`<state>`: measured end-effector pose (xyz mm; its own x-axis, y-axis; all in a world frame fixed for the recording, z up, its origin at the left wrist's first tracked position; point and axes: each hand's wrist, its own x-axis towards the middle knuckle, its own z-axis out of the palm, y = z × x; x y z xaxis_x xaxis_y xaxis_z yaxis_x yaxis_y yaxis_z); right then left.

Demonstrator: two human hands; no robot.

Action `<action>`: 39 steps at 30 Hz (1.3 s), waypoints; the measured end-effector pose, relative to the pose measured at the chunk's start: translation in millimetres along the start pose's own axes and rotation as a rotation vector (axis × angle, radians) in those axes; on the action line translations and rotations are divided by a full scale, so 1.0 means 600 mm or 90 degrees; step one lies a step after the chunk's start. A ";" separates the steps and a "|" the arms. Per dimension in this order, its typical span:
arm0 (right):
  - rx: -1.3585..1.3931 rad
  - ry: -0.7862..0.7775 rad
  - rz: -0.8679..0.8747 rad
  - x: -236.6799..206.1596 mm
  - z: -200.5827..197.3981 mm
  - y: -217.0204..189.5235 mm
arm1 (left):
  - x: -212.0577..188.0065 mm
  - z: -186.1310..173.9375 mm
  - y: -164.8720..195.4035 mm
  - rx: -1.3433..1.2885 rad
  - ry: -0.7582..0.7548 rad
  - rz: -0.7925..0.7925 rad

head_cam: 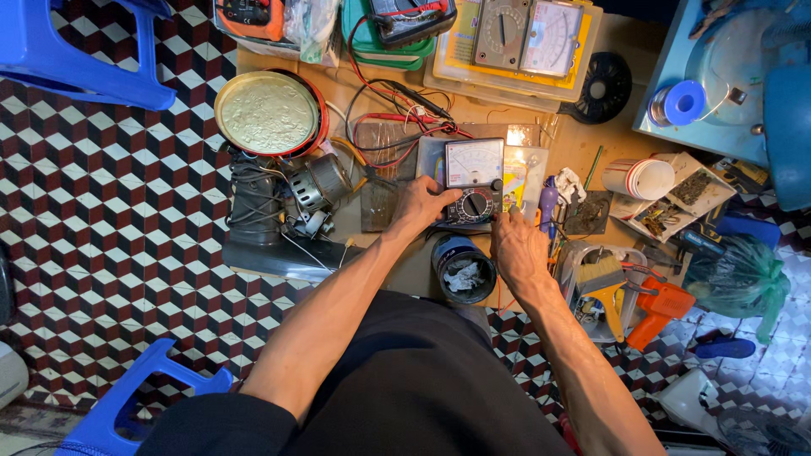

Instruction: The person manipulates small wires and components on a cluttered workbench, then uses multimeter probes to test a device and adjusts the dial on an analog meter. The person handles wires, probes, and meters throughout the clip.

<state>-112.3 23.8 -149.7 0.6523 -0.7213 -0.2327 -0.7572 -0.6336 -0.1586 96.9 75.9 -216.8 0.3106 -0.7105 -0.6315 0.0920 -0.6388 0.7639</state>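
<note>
An analog multimeter (474, 174) with a white dial face and a black selector knob lies on a low wooden board (583, 139). My left hand (422, 203) rests against its left side, fingers on the lower left corner beside the knob. My right hand (517, 247) sits just below its right corner, fingers curled, fingertips close to the meter's edge. Whether the right hand pinches something is not visible. Red and black test leads (397, 118) loop behind the meter.
A round metal pan (267, 112) and a small electric motor (317, 187) sit to the left. An open can (463, 268) stands between my arms. More meters (528, 35) in trays lie at the back. A brush (603, 283), an orange tool (661, 306) and blue stools (80, 51) surround the board.
</note>
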 end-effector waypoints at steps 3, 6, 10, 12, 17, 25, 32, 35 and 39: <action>-0.031 -0.030 -0.015 0.002 -0.001 0.006 | 0.003 0.002 -0.002 0.026 -0.005 -0.003; -0.062 -0.061 -0.025 0.007 -0.006 0.006 | 0.004 0.001 -0.002 0.061 -0.004 0.005; -0.075 -0.087 -0.019 0.009 -0.011 -0.005 | 0.001 0.002 -0.001 0.069 -0.002 -0.016; -0.099 -0.107 -0.027 0.011 -0.012 -0.008 | 0.000 0.003 0.002 0.056 0.001 -0.021; -0.183 -0.249 -0.047 0.017 -0.011 -0.012 | -0.004 -0.001 0.005 0.031 -0.009 -0.058; -0.208 -0.274 -0.057 0.025 -0.018 -0.023 | -0.008 -0.002 0.011 -0.007 -0.024 -0.083; -0.231 -0.287 -0.107 0.030 -0.018 -0.016 | -0.013 -0.002 0.009 -0.025 -0.019 -0.072; -0.156 -0.271 -0.046 0.027 -0.004 -0.010 | -0.013 -0.002 0.007 -0.032 -0.017 -0.083; -0.023 -0.176 0.030 0.019 0.015 -0.001 | -0.013 -0.003 0.008 -0.002 -0.021 -0.079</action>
<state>-104.6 18.3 -161.1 0.5792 -0.6496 -0.4924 -0.7815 -0.6143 -0.1090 96.3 79.1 -208.1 0.2654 -0.6355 -0.7251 0.1307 -0.7214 0.6801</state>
